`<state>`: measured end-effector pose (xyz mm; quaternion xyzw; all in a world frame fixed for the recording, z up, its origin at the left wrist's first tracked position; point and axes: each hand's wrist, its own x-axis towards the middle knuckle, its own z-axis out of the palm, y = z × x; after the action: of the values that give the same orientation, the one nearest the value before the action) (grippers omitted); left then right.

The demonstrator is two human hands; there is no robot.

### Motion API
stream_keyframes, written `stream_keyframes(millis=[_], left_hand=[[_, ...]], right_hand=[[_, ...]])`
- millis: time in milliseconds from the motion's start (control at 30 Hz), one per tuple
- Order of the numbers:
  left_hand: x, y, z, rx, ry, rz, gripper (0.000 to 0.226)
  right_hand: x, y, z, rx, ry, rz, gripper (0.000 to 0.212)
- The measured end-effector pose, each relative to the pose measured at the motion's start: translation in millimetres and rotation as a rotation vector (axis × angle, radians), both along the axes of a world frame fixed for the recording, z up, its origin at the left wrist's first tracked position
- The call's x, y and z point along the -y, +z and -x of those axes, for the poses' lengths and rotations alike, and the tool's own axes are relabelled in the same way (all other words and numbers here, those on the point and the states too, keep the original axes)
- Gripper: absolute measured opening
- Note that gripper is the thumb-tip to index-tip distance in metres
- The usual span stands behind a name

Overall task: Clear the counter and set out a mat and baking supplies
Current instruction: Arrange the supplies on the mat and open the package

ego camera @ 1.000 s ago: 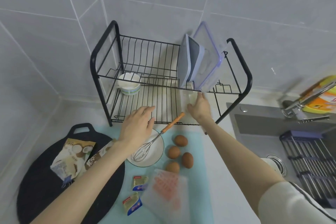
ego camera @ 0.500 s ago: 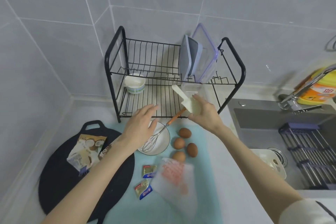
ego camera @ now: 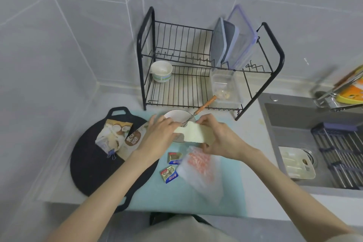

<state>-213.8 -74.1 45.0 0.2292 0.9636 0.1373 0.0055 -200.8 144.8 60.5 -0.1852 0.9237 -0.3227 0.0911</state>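
Observation:
Both hands meet over the light blue mat (ego camera: 196, 192). My right hand (ego camera: 218, 139) grips the wide end of a cream plastic scraper (ego camera: 194, 133), and my left hand (ego camera: 157, 133) holds its narrow handle end. Just behind them sits a white bowl (ego camera: 176, 114) with a whisk in it, the whisk's orange handle (ego camera: 206, 103) pointing at the rack. Two butter packets (ego camera: 173, 158) (ego camera: 169, 174) and a clear bag with orange print (ego camera: 200, 165) lie on the mat. My hands hide the eggs.
A black round board (ego camera: 88, 163) at left carries two baking-mix bags (ego camera: 114, 135). The black dish rack (ego camera: 196, 65) behind holds a small bowl (ego camera: 161, 70), upright containers (ego camera: 231, 41) and a clear box (ego camera: 225, 88). The sink (ego camera: 314, 143) with a white tray (ego camera: 294, 165) lies right.
My right hand took the scraper from the rack's lower shelf and brought it down over the bowl. My left hand moved right and closed on its handle end.

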Motion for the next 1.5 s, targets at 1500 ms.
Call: stream_keyframes(millis=[1500], left_hand=[[-122, -96, -171, 0.521, 0.884, -0.679, 0.016]], right_hand=[[-116, -116, -89, 0.528, -0.753, 0.706, 0.020]])
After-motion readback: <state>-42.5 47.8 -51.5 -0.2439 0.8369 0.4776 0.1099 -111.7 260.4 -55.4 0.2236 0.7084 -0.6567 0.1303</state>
